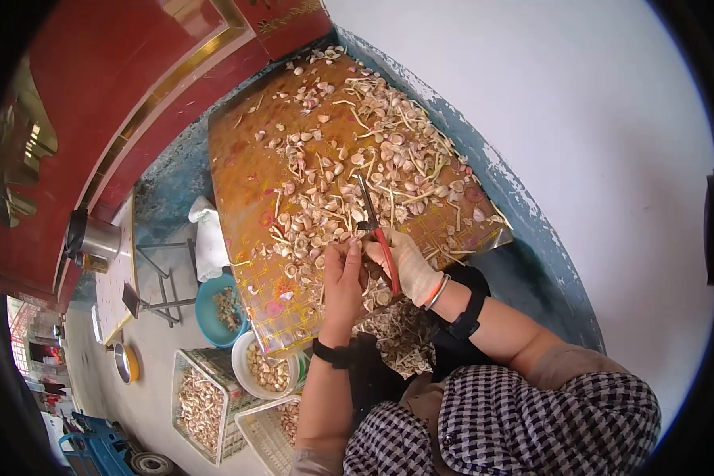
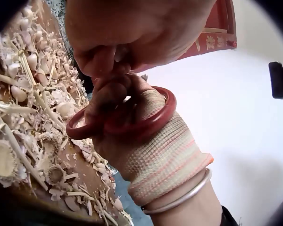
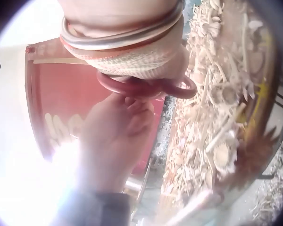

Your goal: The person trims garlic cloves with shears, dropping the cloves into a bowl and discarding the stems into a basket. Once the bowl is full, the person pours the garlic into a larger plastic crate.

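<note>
My right hand (image 1: 412,268), in a pale striped fingerless glove, holds red-handled scissors (image 1: 386,255). The handle loops sit around the fingers in both wrist views, and the dark blades point away over the table. My left hand (image 1: 344,285) is bare, with thumb and fingers pinched together right against the right hand's fingertips. I cannot tell what small thing they pinch, since the fingers cover it. Loose garlic cloves (image 1: 338,168), dry stalks and cut root ends lie spread beneath and beyond both hands on the orange patterned table (image 1: 238,186).
Left of the table stand a teal basin (image 1: 206,305), a white bucket (image 1: 242,366) and a plastic crate (image 1: 184,373), all with garlic in them. A second crate (image 1: 250,428) is nearer me. Dry scraps (image 1: 401,341) heap below the table edge. A white wall (image 1: 547,119) rises at right.
</note>
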Available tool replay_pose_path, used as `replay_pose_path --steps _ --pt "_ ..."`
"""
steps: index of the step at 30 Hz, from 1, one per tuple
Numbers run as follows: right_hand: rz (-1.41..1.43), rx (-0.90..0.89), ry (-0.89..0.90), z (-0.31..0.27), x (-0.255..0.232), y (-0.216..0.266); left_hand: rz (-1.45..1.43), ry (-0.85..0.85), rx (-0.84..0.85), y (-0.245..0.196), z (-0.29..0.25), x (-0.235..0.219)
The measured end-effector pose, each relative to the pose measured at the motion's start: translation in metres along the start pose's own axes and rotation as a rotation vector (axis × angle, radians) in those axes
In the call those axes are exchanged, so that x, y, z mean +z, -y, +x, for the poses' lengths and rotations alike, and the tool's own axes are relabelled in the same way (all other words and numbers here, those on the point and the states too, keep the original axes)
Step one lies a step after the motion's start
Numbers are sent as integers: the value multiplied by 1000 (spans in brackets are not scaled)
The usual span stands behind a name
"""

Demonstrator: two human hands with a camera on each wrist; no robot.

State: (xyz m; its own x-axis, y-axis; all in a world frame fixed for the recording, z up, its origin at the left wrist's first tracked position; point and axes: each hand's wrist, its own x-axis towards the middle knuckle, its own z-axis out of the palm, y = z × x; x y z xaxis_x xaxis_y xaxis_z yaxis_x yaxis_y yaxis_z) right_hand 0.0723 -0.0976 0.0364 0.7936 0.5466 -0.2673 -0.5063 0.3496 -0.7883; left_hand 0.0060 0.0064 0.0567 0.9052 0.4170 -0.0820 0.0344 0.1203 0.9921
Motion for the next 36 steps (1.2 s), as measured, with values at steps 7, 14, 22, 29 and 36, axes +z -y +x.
replay_pose_path --steps 7,14,22,29,36 --pt "-497 -229 81 -15 5 11 17 -130 -14 2 3 -9" --pt "-263 -84 174 -8 6 24 -261 43 -64 -4 -6 -19" --pt "-581 -148 105 -5 6 26 -356 147 -105 -11 -9 -29" --pt "-25 113 277 -13 6 36 -453 253 -151 -9 -10 -31" --pt "161 211 214 -2 11 29 -626 132 -223 -8 -7 -24"
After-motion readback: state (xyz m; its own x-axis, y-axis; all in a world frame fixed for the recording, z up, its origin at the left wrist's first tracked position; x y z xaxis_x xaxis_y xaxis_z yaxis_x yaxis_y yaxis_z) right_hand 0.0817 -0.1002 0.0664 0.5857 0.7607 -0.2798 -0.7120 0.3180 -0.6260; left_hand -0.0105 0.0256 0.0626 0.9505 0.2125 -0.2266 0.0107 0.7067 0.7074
